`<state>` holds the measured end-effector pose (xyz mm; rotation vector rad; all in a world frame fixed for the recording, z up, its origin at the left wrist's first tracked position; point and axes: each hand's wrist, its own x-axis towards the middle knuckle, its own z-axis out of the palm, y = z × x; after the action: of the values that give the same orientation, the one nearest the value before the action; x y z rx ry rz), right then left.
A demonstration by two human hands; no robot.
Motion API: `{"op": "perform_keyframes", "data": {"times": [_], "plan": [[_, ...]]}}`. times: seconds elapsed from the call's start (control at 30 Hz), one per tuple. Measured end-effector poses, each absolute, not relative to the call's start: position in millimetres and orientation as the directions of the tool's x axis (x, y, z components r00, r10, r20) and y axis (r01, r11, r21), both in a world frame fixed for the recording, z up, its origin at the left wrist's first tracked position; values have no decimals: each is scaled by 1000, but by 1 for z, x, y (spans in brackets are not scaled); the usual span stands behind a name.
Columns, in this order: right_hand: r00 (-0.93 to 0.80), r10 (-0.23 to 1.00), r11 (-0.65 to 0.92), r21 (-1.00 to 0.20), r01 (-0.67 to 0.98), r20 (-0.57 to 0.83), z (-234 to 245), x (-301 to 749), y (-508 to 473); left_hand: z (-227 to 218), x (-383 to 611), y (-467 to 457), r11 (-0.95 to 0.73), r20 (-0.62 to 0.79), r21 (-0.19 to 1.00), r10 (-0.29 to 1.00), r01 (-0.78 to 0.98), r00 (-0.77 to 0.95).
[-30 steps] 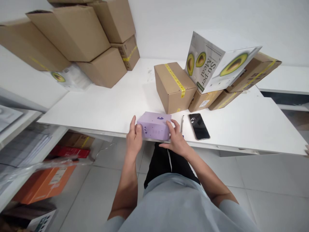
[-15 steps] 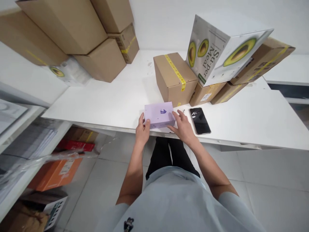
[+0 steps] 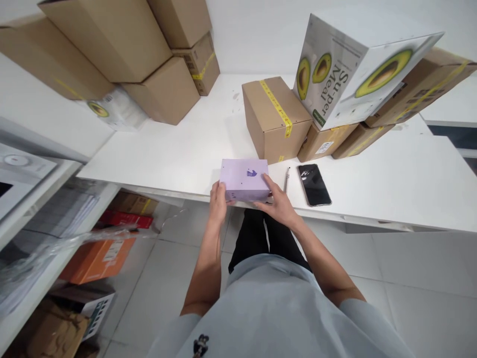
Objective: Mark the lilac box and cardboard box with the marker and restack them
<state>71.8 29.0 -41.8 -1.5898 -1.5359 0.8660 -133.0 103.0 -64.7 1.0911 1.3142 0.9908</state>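
Note:
A small lilac box (image 3: 244, 178) with a dark purple mark lies flat at the near edge of the white table (image 3: 179, 154). My left hand (image 3: 217, 205) grips its left near corner. My right hand (image 3: 278, 203) holds its right side, fingers along the edge. A pen (image 3: 287, 179) lies just right of the box, and a black phone (image 3: 314, 184) lies face up beyond the pen.
A taped brown carton (image 3: 274, 119) stands right behind the lilac box. A white avocado-print box (image 3: 346, 74) leans on flat cartons at the right. Several big cartons (image 3: 122, 44) are stacked at the back left. Shelves with an orange box (image 3: 95, 258) are at my left.
The lilac box went from tilted up in both hands to lying flat on the table edge. My right hand closed back onto its right side.

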Motion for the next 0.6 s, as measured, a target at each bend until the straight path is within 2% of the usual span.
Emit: {"op": "perform_keyframes", "data": {"times": [0.1, 0.2, 0.3, 0.43, 0.5, 0.6], "plan": [[43, 999, -14, -923, 385, 3, -35, 65, 17, -49, -136, 106, 318, -323, 944, 946, -86, -42], [121, 989, -100, -982, 160, -81, -25, 68, 5, -38, -140, 105, 316, -320, 931, 947, -184, 8], [192, 960, -193, -978, -84, -206, -15, 79, -10, -35, -142, 99, 271, -245, 949, 955, -160, 166], [258, 891, -304, -914, -270, -373, -2, 99, -43, -33, -126, 88, 116, -83, 991, 914, -61, 396], [343, 842, -300, -891, -341, -416, 3, 111, -63, -30, -110, 82, 28, 17, 996, 864, -82, 503], [587, 710, -181, -906, -382, -389, 12, 144, -89, -25, -87, 74, 46, 85, 982, 760, -184, 644]]}}
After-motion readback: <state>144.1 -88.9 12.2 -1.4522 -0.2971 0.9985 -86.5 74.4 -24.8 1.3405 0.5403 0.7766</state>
